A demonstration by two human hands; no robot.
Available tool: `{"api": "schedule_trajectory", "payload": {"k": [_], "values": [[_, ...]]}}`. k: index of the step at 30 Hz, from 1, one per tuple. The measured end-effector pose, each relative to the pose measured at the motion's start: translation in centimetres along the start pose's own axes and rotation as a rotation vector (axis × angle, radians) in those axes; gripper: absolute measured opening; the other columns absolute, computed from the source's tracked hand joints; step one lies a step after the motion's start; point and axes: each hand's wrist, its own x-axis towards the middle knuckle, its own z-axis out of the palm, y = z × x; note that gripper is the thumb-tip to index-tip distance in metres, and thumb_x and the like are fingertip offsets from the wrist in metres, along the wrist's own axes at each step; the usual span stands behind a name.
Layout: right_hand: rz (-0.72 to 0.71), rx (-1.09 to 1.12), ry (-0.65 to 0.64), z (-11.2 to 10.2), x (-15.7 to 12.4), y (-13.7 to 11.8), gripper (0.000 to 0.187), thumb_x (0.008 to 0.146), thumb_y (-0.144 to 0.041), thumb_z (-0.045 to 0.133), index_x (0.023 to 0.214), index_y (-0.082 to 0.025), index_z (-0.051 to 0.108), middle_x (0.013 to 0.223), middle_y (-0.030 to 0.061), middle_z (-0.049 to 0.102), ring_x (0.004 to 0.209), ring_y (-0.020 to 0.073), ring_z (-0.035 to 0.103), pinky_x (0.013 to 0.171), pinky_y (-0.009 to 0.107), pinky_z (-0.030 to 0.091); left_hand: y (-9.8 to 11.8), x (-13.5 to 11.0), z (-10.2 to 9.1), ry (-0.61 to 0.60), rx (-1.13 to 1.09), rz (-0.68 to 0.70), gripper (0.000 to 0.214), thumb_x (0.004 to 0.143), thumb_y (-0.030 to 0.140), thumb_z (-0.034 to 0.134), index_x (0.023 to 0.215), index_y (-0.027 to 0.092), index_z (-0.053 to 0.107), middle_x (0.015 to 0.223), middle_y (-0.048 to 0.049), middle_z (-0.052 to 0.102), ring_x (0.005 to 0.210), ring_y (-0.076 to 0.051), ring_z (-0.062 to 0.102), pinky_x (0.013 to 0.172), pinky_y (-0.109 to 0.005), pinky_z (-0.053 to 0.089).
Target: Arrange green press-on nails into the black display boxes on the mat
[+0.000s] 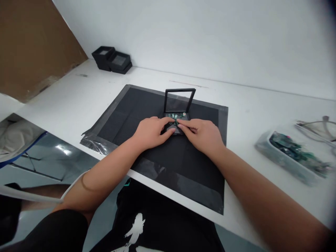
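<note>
A small black hinged display frame [180, 90] stands with its clear-windowed lid raised. Along the back of its base lie several small green and whitish stones [175, 116]. My left hand [151, 132] rests at the base's left side, index fingertip touching a dark green piece [175, 122] and thumb apart from it, nearer the front edge. From the right, my right hand [206, 134] reaches in, its index finger and thumb close together at the same green piece. The piece's exact shape is too small to make out, and fingers partly cover the base.
A black mat [115, 119] taped along its edges lies under the frame. Black boxes [111, 60] are stacked at the back left against the white wall. To the right stand a clear plastic tub [288, 161] of green pieces and a pair of glasses [319, 127], both blurred.
</note>
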Motion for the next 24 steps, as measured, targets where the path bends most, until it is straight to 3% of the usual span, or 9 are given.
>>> {"api": "schedule_trajectory", "payload": {"k": [10,14,17,20,24], "values": [[-0.006,0.040,0.020,-0.1,-0.1,-0.2,0.035,0.095,-0.040,0.053,0.121,-0.031,0.075,0.100,0.0035,0.080,0.081,0.0205,0.071,0.067,0.031,0.048,0.1,0.0,-0.5,-0.012,0.039,-0.024,0.041,0.096,0.052,0.049,0.129,0.032,0.063,0.080,0.0010,0.071,0.076,-0.016,0.065,0.061,-0.025,0.037],[0.033,0.018,0.032,-0.3,-0.1,-0.4,0.039,0.096,-0.041,0.051,0.125,-0.029,0.073,0.078,0.0015,0.077,0.066,0.0182,0.067,0.060,0.029,0.043,0.1,-0.1,-0.6,-0.019,0.069,-0.015,0.041,0.097,0.052,0.047,0.130,0.036,0.065,0.083,-0.0002,0.073,0.079,-0.017,0.067,0.062,-0.024,0.040],[0.057,-0.005,0.037,-0.9,-0.3,-1.2,0.042,0.096,-0.042,0.050,0.131,-0.028,0.068,0.070,-0.0001,0.074,0.064,0.0178,0.065,0.060,0.029,0.042,0.1,0.0,-0.7,-0.007,0.086,-0.029,0.039,0.099,0.050,0.046,0.131,0.038,0.065,0.099,-0.0016,0.077,0.083,-0.018,0.068,0.065,-0.025,0.042],[0.065,-0.038,0.026,-3.0,-1.1,-2.7,0.043,0.097,-0.045,0.049,0.132,-0.029,0.067,0.068,0.0001,0.071,0.066,0.0187,0.065,0.061,0.029,0.041,0.2,0.1,-0.9,-0.010,0.110,-0.060,0.042,0.097,0.053,0.048,0.134,0.039,0.061,0.096,-0.0007,0.077,0.079,-0.019,0.068,0.062,-0.025,0.040],[0.059,-0.180,-0.082,-9.4,-4.6,-2.8,0.048,0.096,-0.052,0.050,0.133,-0.027,0.066,0.066,0.0015,0.069,0.059,0.0181,0.061,0.057,0.030,0.037,0.5,0.0,-1.1,0.011,0.130,-0.086,0.038,0.097,0.053,0.047,0.126,0.042,0.067,0.102,0.0014,0.077,0.084,-0.020,0.068,0.061,-0.026,0.040]]}}
